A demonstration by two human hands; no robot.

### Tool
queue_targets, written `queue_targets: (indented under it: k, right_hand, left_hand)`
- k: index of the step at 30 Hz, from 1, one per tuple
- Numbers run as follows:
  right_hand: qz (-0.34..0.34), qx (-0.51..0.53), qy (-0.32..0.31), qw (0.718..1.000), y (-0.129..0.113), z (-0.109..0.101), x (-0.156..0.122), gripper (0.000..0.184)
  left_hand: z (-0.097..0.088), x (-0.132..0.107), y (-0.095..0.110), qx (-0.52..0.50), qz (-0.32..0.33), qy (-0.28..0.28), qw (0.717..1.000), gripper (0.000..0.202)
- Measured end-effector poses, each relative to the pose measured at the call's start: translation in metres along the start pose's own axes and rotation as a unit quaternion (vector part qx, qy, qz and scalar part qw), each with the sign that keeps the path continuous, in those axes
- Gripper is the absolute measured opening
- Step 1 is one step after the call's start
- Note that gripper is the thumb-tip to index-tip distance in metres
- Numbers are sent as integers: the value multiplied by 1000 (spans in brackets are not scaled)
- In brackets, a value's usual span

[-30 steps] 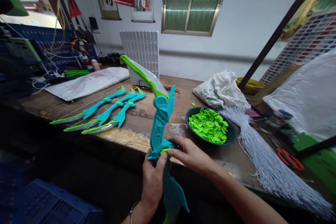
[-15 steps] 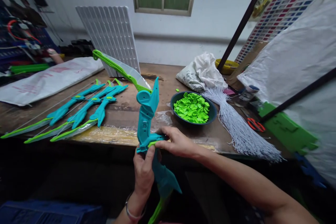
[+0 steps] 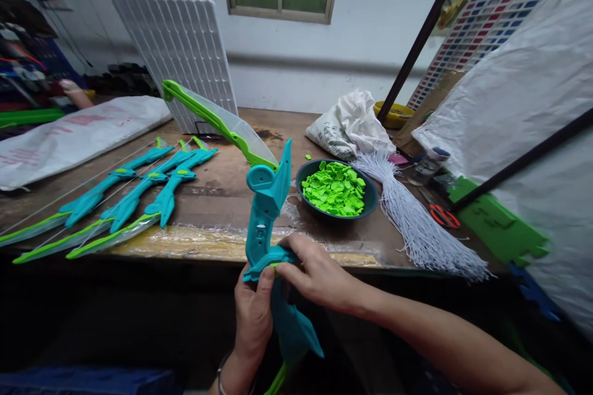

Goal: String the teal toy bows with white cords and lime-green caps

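Note:
A toy bow (image 3: 260,222) with a teal grip and green limbs stands nearly upright in front of the table edge. My left hand (image 3: 252,311) is closed around the middle of its grip from below. From the right, my right hand (image 3: 319,274) pinches the same part, fingers over the teal ledge. Between my two thumbs a bit of a small green piece (image 3: 274,265) shows on the grip; the rest of it is covered. Beyond my right hand sits a dark bowl (image 3: 303,202) full of loose green plastic pieces (image 3: 336,188).
Several similar bows (image 3: 173,188) with strings lie on the table (image 3: 208,203) at left, near a white sack (image 3: 83,133). To the right are a bundle of white cords (image 3: 412,222), orange-handled scissors (image 3: 443,216) and a tied white bag (image 3: 347,123). Another person's hand (image 3: 76,92) shows far left.
My view has shifted slightly to the right. The bow and both hands sit a little lower in view, and my right thumb now covers more of the small green piece.

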State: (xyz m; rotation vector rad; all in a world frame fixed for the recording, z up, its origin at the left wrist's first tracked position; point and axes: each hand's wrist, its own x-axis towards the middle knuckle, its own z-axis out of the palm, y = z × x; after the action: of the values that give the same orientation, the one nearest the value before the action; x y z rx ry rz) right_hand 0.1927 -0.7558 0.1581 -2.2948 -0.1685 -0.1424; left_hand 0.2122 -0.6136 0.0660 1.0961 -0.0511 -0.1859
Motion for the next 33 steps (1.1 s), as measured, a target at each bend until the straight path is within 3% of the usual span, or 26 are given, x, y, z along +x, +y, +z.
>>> queue_targets:
  k: [8, 11, 15, 21, 25, 28, 31, 33]
  right_hand:
    - [-5, -15, 28, 999, 26, 4, 6, 24]
    - [11, 39, 7, 999, 33, -4, 8, 34]
    - [28, 119, -6, 993, 36, -14, 2, 33]
    - [61, 28, 36, 997, 37, -7, -15, 31]
    - [62, 43, 57, 996, 58, 0, -24, 23]
    - [76, 15, 105, 991, 93, -19, -36, 31]
    - [147, -99, 211, 961, 136, -58, -52, 15]
    - [183, -146, 246, 941, 161, -82, -58, 16]
  left_hand:
    - [0, 16, -15, 123, 7, 28, 992, 48]
    - [-1, 15, -15, 132, -4, -9, 991, 48]
    - [-1, 10, -10, 110, -9, -55, 992, 45]
    - [5, 9, -17, 139, -3, -81, 987, 46]
    - [14, 19, -26, 114, -78, -96, 986, 51]
    - [20, 29, -20, 74, -140, -106, 982, 52]
    - [23, 38, -5, 43, -126, -88, 987, 53]
    - [24, 41, 4, 29, -106, -88, 990, 51]
